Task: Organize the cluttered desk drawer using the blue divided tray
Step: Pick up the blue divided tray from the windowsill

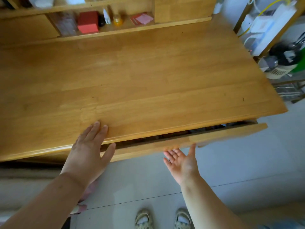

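A single head-worn wide-angle view looks steeply forward and down from above both hands, close enough that the forearms fill the lower frame. It faces the wooden desk [140, 76], whose top spreads beyond the left hand [87, 151] and the right hand [181, 162]. The slightly open drawer [189, 142] runs just past the fingertips, shelves lie farthest off, and the floor sits beneath the wrists

Home study — wooden desk [140, 71], cluttered shelf [105, 30]
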Available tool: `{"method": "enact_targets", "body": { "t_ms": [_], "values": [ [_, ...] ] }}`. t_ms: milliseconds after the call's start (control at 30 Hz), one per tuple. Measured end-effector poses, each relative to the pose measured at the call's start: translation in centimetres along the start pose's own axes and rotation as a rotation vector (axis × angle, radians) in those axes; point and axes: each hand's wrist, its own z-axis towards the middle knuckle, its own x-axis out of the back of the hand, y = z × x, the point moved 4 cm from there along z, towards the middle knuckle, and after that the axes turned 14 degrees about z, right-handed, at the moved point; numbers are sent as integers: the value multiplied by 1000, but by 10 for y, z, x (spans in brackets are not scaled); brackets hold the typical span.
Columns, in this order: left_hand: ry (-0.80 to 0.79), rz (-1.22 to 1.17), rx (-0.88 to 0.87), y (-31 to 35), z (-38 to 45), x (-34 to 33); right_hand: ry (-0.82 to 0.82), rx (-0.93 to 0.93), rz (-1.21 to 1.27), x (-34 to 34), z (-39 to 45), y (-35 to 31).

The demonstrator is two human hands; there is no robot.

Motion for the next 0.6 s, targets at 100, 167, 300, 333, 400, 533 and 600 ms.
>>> {"method": "enact_targets", "body": {
  "t_ms": [100,167,300,333,400,533,600],
  "values": [
    [-12,-11,-9,4,-1,-1,41,-7,52,29,-13,7],
    [-11,-33,-10,6,-8,-4,49,-17,64,42,-23,10],
    [71,-62,-156,16,-48,-17,64,-48,-97,51,-46,9],
    [65,-33,-211,18,-58,-25,89,-8,-288,53,-54,6],
    [45,-16,-243,18,-70,-38,99,307,-865,51,-74,-16],
    [54,-70,-171,9,-66,-50,-150,1329,-1845,10,-119,-82],
    [-13,-138,-107,6,-63,-53,-169,1247,-2181,0,-111,-106]
  ]
}}
